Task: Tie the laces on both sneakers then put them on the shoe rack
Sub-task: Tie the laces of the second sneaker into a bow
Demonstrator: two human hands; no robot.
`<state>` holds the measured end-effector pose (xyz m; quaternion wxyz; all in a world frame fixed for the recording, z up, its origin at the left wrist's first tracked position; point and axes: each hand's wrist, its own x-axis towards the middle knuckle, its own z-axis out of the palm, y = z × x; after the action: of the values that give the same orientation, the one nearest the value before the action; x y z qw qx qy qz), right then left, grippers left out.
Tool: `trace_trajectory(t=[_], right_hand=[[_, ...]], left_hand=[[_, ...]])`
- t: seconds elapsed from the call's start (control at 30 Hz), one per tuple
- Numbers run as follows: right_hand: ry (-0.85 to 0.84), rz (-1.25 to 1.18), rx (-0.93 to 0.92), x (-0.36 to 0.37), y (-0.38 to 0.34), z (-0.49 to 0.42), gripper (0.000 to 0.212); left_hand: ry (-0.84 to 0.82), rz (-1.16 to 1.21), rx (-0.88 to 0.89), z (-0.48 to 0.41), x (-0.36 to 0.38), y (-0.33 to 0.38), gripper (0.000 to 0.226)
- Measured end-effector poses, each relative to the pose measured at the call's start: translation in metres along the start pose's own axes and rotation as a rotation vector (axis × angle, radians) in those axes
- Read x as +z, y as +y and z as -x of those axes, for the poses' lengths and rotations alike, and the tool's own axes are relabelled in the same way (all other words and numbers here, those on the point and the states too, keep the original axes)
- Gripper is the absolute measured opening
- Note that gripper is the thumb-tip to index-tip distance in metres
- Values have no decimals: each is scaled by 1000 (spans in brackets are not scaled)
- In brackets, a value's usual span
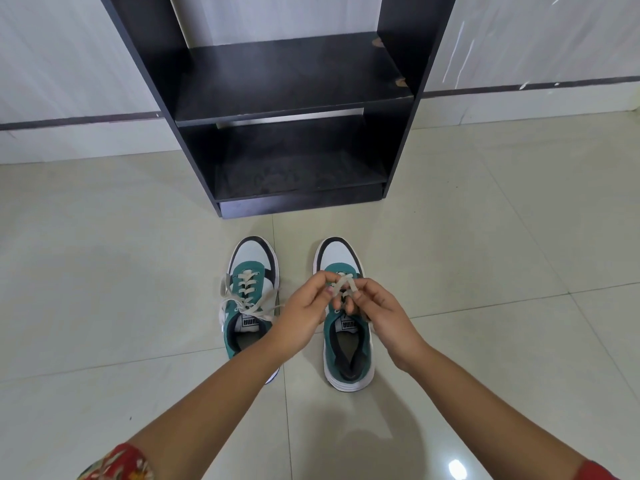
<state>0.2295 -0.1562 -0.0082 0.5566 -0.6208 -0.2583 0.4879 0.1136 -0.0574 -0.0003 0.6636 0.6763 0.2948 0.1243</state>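
Laces [343, 285] of the right-hand teal-and-white suede sneaker [348, 341], cream and flat, were pinched between both sets of fingers, left hand [304, 313] and right hand [379, 311] meeting directly over its tongue. Its long axis pointed toward the black wooden shoe rack [287, 98]. The matching left-hand sneaker [247, 299] sat just beside on the floor, laces loose.

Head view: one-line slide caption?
Both hands, left and right, work the right sneaker's laces; shoe rack waits behind.

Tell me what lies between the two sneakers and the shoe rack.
Only bare floor tile in the head view, between the sneakers and the shoe rack.
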Motion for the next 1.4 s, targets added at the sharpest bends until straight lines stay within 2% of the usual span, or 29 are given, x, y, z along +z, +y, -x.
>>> trace_trajectory(t=[0.07,0.13,0.23,0.3,0.43,0.53,0.63,0.77,0.87,0.9,0.93,1.03,1.07,1.13,1.2,1.27,1.33,1.4], right_hand=[[16,-38,24,0,0,-1,13],[26,-71,46,-1,0,-4,16],[-19,-50,25,-3,0,-5,14],[-59,-43,0,-3,0,-4,9],[-113,-24,-15,-4,0,-4,10],[-136,13,-19,-6,1,-6,9],[-134,33,-28,-6,3,-8,9],[-96,58,-51,-3,3,-8,5],[28,-24,-3,-1,5,-10,9],[72,-60,32,0,5,-11,11],[106,-84,69,0,5,-13,13],[121,-102,165,0,0,-17,19],[100,-99,186,1,-4,-19,21],[54,-46,237,1,-9,-23,26],[14,-30,258,1,-13,-24,27],[33,-112,247,2,-13,-23,23],[87,-149,218,5,-12,-18,28],[123,-83,159,8,-9,-13,42]], left_hand=[[-74,-71,64,2,1,-1,24],[-117,-142,102,5,2,-3,24],[-130,-115,96,2,1,-4,22],[-138,-44,43,-1,0,-2,19],[-161,137,-177,-6,-4,-7,41],[-180,180,-251,-10,-7,-9,22],[-140,230,-249,-12,-5,-9,6],[-85,253,-276,-13,-2,-7,9],[-86,270,-233,-11,-3,-6,11],[-75,202,-178,-11,-3,-6,10],[-48,22,-100,-10,-5,-6,8],[92,-876,202,-7,-9,-8,10],[101,-1059,353,-8,-10,-8,9],[54,-1245,630,-8,-11,-7,8],[57,-1342,773,-12,-14,-11,9],[102,-1351,676,-12,-13,-11,10],[132,-1199,379,-9,-6,-5,10],[104,-873,27,-8,-1,2,6]])
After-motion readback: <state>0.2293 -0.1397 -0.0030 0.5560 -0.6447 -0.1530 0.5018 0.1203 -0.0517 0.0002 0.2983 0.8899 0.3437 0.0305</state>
